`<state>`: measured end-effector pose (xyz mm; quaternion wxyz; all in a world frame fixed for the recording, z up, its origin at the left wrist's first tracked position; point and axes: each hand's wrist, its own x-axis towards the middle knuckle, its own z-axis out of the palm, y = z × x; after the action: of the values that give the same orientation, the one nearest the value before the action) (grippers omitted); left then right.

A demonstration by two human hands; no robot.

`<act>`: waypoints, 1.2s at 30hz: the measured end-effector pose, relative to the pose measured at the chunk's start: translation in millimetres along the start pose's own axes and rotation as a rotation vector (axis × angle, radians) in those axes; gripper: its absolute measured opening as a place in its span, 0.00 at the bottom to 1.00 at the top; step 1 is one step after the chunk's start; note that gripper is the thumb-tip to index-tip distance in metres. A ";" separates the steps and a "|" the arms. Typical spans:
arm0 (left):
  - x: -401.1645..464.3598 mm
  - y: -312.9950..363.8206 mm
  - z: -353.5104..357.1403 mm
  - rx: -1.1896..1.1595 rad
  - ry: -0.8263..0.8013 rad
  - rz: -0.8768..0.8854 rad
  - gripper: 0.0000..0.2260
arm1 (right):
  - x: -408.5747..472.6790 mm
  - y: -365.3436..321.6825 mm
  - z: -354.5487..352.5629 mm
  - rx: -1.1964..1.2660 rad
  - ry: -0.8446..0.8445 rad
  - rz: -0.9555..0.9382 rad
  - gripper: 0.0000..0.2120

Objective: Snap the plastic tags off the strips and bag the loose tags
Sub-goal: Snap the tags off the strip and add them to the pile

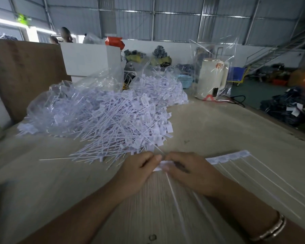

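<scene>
Pinched between the fingertips of left hand [138, 170] and right hand [187, 170] just in front of the heap of loose tags [113, 118]: a white tag strip [227, 158], header band running rightward from the hands, thin tails trailing back toward the wearer. Judged light, thin and springy, likely brittle at the joints; best gripped on the flat heads beside the joint, not the whippy tails. Beyond the heap, an open clear bag [69, 90].
</scene>
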<state>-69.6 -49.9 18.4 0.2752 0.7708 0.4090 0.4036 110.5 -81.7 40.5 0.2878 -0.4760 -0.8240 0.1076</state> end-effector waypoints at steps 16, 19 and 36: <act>-2.2 -3.7 -2.7 -0.003 -0.058 0.129 0.15 | 0.2 1.1 3.3 -0.072 0.059 -0.052 0.12; -3.1 -2.4 -2.2 0.040 -0.044 0.184 0.11 | -0.7 4.3 2.7 0.056 0.009 0.000 0.11; 81.1 18.9 -90.9 0.335 0.544 0.219 0.17 | 3.9 11.9 13.5 0.205 0.161 0.108 0.01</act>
<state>-111.4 18.0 112.4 -0.0197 0.7089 0.4427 0.5487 109.8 -70.8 25.7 0.3940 -0.4947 -0.7561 0.1681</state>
